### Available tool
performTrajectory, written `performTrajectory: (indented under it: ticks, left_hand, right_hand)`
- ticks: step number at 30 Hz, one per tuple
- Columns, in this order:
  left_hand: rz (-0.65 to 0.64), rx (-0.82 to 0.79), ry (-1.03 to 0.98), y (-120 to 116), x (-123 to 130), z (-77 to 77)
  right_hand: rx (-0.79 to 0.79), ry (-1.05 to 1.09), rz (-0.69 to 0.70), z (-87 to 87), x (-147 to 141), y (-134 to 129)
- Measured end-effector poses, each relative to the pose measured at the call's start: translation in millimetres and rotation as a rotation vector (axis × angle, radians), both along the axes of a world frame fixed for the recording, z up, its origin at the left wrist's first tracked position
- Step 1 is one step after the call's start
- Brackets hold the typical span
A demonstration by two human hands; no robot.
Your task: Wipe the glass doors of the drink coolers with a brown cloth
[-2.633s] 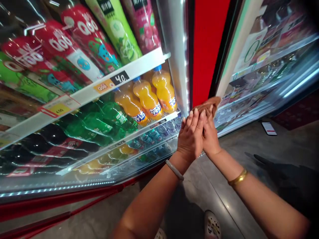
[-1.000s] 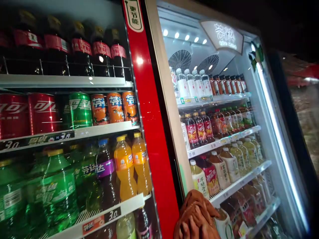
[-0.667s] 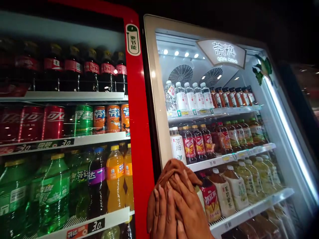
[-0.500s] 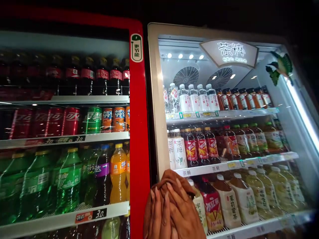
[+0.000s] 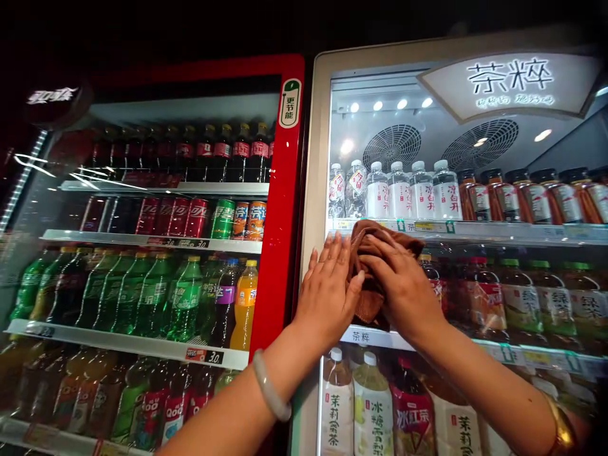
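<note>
A brown cloth [image 5: 368,304] is bunched against the glass door [image 5: 342,244] of the pale-framed drinks fridge, level with its upper shelf edge. My right hand [image 5: 403,285] presses on the cloth, its fingers bent over the folds. Directly left of it, my left hand [image 5: 327,288] lies flat with fingers stretched up across the door's frame and glass edge. Its thumb touches or overlaps the cloth's left side; I cannot tell which. A pale bangle [image 5: 270,387] rings my left wrist, and a gold bracelet [image 5: 558,424] my right forearm.
Behind the glass stand water bottles [image 5: 418,190] and tea bottles [image 5: 522,304] on shelves. To the left is a red-framed fridge [image 5: 285,240] with cans [image 5: 178,216] and soda bottles [image 5: 185,297]. A lit sign [image 5: 510,82] hangs at the upper right.
Both hands and the cloth have moved up the door. The hands, earlier close together over the cloth, are now farther apart, the left one flat beside it. The camera view has also shifted.
</note>
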State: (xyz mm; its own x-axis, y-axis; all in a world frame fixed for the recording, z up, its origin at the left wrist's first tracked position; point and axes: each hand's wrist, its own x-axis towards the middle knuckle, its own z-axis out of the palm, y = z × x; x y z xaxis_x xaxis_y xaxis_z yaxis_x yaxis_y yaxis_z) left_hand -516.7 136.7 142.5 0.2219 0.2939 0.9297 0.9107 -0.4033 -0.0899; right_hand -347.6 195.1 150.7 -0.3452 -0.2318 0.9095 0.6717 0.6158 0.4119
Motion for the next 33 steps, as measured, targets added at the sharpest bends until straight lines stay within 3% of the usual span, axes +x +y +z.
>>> performTrajectory:
  ticks: [2,7,9,12,14,16,18,20,22,23,25,27,30,31,33]
  left_hand:
    - [0.012,0.017,-0.017,5,10,22.8]
    - [0.071,0.114,-0.067,18,35,89.5]
    - [0.100,0.136,-0.052,24,44,107.1]
    - [0.140,0.125,-0.017,30,50,111.9]
    - [0.148,0.111,0.018,33,49,107.0]
    - [0.145,0.110,0.023,33,47,105.7]
    - [0.153,0.119,-0.026,33,47,113.7]
    - [0.168,0.124,-0.068,33,52,130.3]
    - [0.174,0.123,-0.068,35,63,148.6]
    - [0.172,0.120,-0.058,36,71,155.8]
    - [0.167,0.113,-0.039,40,88,163.0]
    - [0.150,0.113,0.000,44,105,160.6]
    - [0.128,0.109,0.081,49,126,148.9]
    - [0.128,0.105,0.085,50,130,145.3]
    - [0.143,0.103,0.064,53,135,140.7]
  right_hand:
    - [0.016,-0.077,0.027,16.5,1,4]
    - [0.094,-0.196,-0.014,93.4,26,17]
    - [0.098,-0.112,-0.036,105.2,44,21]
    - [0.121,0.042,-0.075,84.8,56,22]
    - [0.141,0.004,-0.113,64.3,50,19]
    - [0.156,-0.108,-0.133,60.0,40,16]
    - [0.163,-0.195,-0.144,80.3,38,16]
    - [0.158,-0.192,-0.159,116.0,47,18]
    - [0.136,-0.097,-0.172,145.6,65,23]
    - [0.120,-0.012,-0.174,151.7,75,26]
    - [0.087,0.177,-0.171,141.9,89,33]
    - [0.057,0.298,-0.160,111.0,91,39]
    - [0.028,0.296,-0.158,71.4,83,43]
    - [0.020,0.268,-0.170,68.6,83,43]
    - [0.004,0.204,-0.203,79.1,94,42]
